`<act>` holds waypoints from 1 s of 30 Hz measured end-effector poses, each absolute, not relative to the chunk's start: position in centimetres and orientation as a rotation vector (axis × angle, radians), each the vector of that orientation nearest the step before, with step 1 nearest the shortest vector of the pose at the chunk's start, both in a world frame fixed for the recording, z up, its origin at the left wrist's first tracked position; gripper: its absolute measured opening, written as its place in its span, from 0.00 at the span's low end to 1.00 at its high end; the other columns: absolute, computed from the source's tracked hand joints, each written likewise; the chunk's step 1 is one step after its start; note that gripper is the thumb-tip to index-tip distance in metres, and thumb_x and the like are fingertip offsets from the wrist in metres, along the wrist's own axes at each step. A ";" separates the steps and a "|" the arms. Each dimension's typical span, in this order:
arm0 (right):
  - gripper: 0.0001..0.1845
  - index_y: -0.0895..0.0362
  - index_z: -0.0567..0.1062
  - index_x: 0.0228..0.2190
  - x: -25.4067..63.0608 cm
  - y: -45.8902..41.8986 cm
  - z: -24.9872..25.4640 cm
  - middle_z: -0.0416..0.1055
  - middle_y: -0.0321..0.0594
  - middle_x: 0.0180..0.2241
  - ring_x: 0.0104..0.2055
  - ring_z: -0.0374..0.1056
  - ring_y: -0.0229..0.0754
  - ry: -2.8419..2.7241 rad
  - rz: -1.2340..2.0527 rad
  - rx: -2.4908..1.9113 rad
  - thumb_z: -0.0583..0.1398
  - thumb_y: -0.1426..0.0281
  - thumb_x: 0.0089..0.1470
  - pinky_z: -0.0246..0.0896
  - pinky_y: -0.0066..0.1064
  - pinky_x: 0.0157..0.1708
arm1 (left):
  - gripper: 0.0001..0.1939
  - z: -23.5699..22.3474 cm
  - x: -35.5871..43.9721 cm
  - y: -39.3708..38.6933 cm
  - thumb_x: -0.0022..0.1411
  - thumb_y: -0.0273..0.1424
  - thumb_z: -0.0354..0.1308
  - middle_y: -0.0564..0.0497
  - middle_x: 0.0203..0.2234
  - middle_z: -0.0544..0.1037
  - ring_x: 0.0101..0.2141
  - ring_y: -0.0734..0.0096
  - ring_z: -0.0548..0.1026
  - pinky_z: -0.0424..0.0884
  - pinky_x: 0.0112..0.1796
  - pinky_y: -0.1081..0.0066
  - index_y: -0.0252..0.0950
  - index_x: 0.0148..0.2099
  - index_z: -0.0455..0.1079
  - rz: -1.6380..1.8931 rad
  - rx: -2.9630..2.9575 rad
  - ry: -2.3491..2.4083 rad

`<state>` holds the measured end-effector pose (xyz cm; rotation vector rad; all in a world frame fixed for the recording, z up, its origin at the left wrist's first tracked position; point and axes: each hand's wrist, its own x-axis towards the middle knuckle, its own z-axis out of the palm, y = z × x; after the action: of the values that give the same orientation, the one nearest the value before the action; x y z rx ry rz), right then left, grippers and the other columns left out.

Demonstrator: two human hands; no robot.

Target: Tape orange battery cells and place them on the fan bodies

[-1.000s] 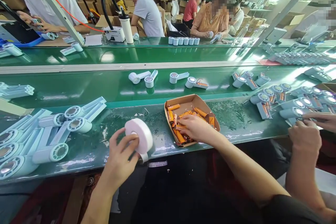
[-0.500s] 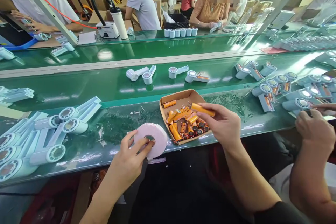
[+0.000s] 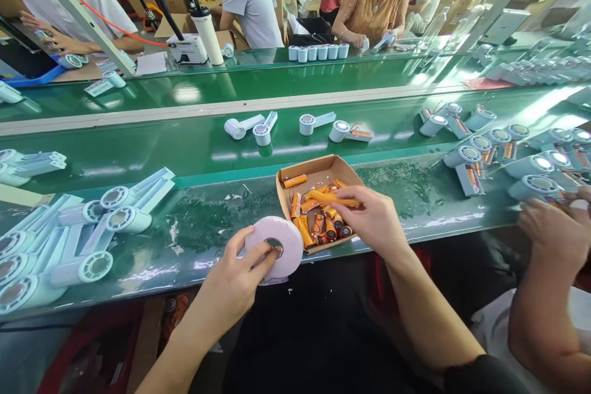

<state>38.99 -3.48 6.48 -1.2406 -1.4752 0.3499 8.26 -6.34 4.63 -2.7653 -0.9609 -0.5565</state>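
Observation:
My left hand (image 3: pixel 237 271) grips a roll of white tape (image 3: pixel 289 240), with fingers pushed into its core. The roll stands tilted at the bench's front edge, beside a shallow cardboard box (image 3: pixel 318 168). Over that box, my right hand (image 3: pixel 376 218) pinches an orange battery (image 3: pixel 342 199) between thumb and fingers. Several more orange batteries (image 3: pixel 303 231) with thin wires lie jumbled inside the box, partly covered by my right hand and the held one.
Pale blue fan housings (image 3: pixel 129 220) are piled on the left of the green bench (image 3: pixel 207 209). More housings, some with batteries and wires (image 3: pixel 468 175), lie at right near a co-worker's hands (image 3: pixel 549 228). Several people sit across the conveyor (image 3: pixel 194 148).
My right hand has lowered the orange battery and moved it left over the box. My left hand and the tape roll have shifted slightly right.

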 end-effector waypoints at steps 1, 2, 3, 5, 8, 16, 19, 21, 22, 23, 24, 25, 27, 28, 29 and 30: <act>0.04 0.51 0.83 0.34 39.3 -3.5 6.6 0.85 0.41 0.36 0.39 0.83 0.49 -1.480 0.380 -1.239 0.71 0.65 0.56 0.81 0.39 0.39 | 0.25 4.7 8.3 -6.3 0.59 0.11 0.55 0.43 0.49 0.81 0.61 0.40 0.64 0.82 0.54 0.49 0.34 0.54 0.80 -0.555 -2.767 -0.965; 0.05 0.51 0.83 0.35 39.5 -3.4 6.6 0.85 0.41 0.37 0.41 0.83 0.49 -1.445 0.363 -1.228 0.71 0.64 0.57 0.81 0.40 0.39 | 0.25 4.7 8.3 -6.3 0.59 0.11 0.55 0.43 0.49 0.80 0.60 0.40 0.64 0.82 0.53 0.49 0.34 0.54 0.80 -0.556 -2.768 -0.967; 0.06 0.51 0.82 0.35 39.7 -3.3 6.5 0.84 0.42 0.38 0.43 0.82 0.50 -1.399 0.302 -1.223 0.71 0.64 0.57 0.81 0.41 0.41 | 0.25 4.8 8.3 -6.4 0.60 0.12 0.55 0.43 0.48 0.80 0.60 0.40 0.65 0.82 0.54 0.49 0.34 0.54 0.80 -0.563 -2.766 -0.968; 0.06 0.52 0.82 0.34 40.0 -3.0 6.1 0.84 0.42 0.36 0.41 0.82 0.50 -1.394 0.153 -1.269 0.71 0.64 0.56 0.81 0.42 0.41 | 0.23 4.8 8.5 -6.4 0.61 0.13 0.55 0.44 0.48 0.80 0.60 0.42 0.65 0.82 0.54 0.50 0.36 0.53 0.80 -0.581 -2.762 -0.985; 0.04 0.52 0.82 0.34 39.8 -2.4 5.1 0.84 0.42 0.35 0.37 0.82 0.49 -1.486 0.106 -1.303 0.70 0.66 0.57 0.81 0.41 0.40 | 0.23 4.9 8.8 -6.4 0.62 0.14 0.55 0.44 0.48 0.80 0.61 0.45 0.65 0.83 0.54 0.53 0.37 0.53 0.80 -0.606 -2.760 -1.027; 0.06 0.52 0.80 0.29 39.8 -1.3 4.9 0.84 0.44 0.40 0.41 0.82 0.49 -1.375 -0.024 -1.247 0.70 0.70 0.57 0.81 0.42 0.40 | 0.22 5.2 8.5 -6.4 0.64 0.15 0.56 0.42 0.47 0.80 0.61 0.44 0.65 0.82 0.54 0.53 0.36 0.54 0.80 -0.644 -2.744 -1.063; 0.07 0.52 0.79 0.28 39.7 -1.6 5.3 0.83 0.42 0.37 0.40 0.81 0.48 -1.456 0.041 -1.267 0.69 0.70 0.58 0.80 0.42 0.41 | 0.22 5.0 8.3 -6.4 0.64 0.16 0.57 0.42 0.47 0.80 0.62 0.44 0.65 0.82 0.53 0.53 0.37 0.55 0.80 -0.649 -2.734 -1.078; 0.04 0.51 0.80 0.33 39.3 -2.4 5.8 0.83 0.41 0.40 0.43 0.81 0.47 -1.381 0.135 -1.209 0.70 0.71 0.58 0.80 0.42 0.44 | 0.22 4.7 8.5 -6.4 0.64 0.16 0.57 0.41 0.47 0.80 0.61 0.43 0.66 0.83 0.52 0.53 0.37 0.55 0.80 -0.630 -2.748 -1.090; 0.06 0.50 0.81 0.37 39.0 -2.9 6.0 0.82 0.41 0.42 0.46 0.80 0.47 -1.313 0.192 -1.176 0.70 0.72 0.57 0.80 0.42 0.46 | 0.22 4.6 8.7 -6.4 0.63 0.15 0.57 0.41 0.48 0.80 0.61 0.43 0.66 0.83 0.51 0.53 0.37 0.55 0.80 -0.623 -2.758 -1.084; 0.10 0.49 0.81 0.41 38.7 -3.5 6.3 0.82 0.41 0.43 0.47 0.80 0.47 -1.272 0.261 -1.150 0.71 0.72 0.56 0.80 0.42 0.48 | 0.22 4.5 8.9 -6.4 0.62 0.15 0.57 0.42 0.48 0.80 0.61 0.43 0.65 0.83 0.52 0.52 0.37 0.54 0.80 -0.624 -2.766 -1.069; 0.13 0.49 0.82 0.43 38.3 -3.9 6.5 0.82 0.41 0.44 0.48 0.80 0.47 -1.268 0.341 -1.132 0.72 0.71 0.55 0.81 0.41 0.48 | 0.23 4.4 9.1 -6.3 0.61 0.14 0.57 0.42 0.48 0.80 0.61 0.43 0.65 0.83 0.53 0.52 0.37 0.54 0.80 -0.633 -2.773 -1.051; 0.14 0.49 0.83 0.43 38.0 -4.3 6.6 0.82 0.41 0.43 0.48 0.80 0.48 -1.300 0.431 -1.127 0.73 0.71 0.54 0.81 0.41 0.48 | 0.23 4.4 9.3 -6.3 0.61 0.14 0.58 0.42 0.48 0.80 0.62 0.43 0.65 0.82 0.54 0.52 0.37 0.54 0.80 -0.638 -2.780 -1.039; 0.11 0.48 0.86 0.40 37.4 -4.8 6.5 0.84 0.41 0.43 0.47 0.81 0.49 -1.373 0.569 -1.131 0.74 0.70 0.54 0.82 0.42 0.49 | 0.22 4.4 9.7 -6.1 0.62 0.15 0.58 0.43 0.49 0.80 0.63 0.44 0.64 0.82 0.55 0.53 0.37 0.54 0.80 -0.640 -2.786 -1.027; 0.10 0.48 0.87 0.39 37.0 -4.9 6.3 0.85 0.41 0.43 0.47 0.82 0.50 -1.382 0.596 -1.134 0.74 0.69 0.54 0.82 0.43 0.49 | 0.22 4.4 9.8 -6.0 0.63 0.15 0.59 0.43 0.50 0.80 0.63 0.44 0.65 0.81 0.55 0.53 0.37 0.55 0.80 -0.630 -2.787 -1.017; 0.09 0.47 0.87 0.39 36.6 -5.0 6.0 0.86 0.41 0.44 0.47 0.82 0.51 -1.378 0.599 -1.143 0.74 0.69 0.54 0.82 0.44 0.50 | 0.22 4.4 9.8 -5.9 0.63 0.16 0.59 0.43 0.50 0.80 0.63 0.45 0.65 0.81 0.56 0.53 0.38 0.55 0.79 -0.613 -2.786 -1.005; 0.10 0.46 0.88 0.40 36.3 -5.2 5.6 0.86 0.41 0.45 0.47 0.83 0.51 -1.372 0.599 -1.160 0.73 0.69 0.54 0.82 0.45 0.51 | 0.22 4.5 9.8 -5.8 0.64 0.16 0.59 0.44 0.50 0.79 0.63 0.45 0.66 0.80 0.57 0.52 0.38 0.56 0.79 -0.596 -2.780 -0.999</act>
<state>36.25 -5.17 5.62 -1.1605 -1.3724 0.5993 9.83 -5.81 4.50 -2.7800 -0.9993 -0.5965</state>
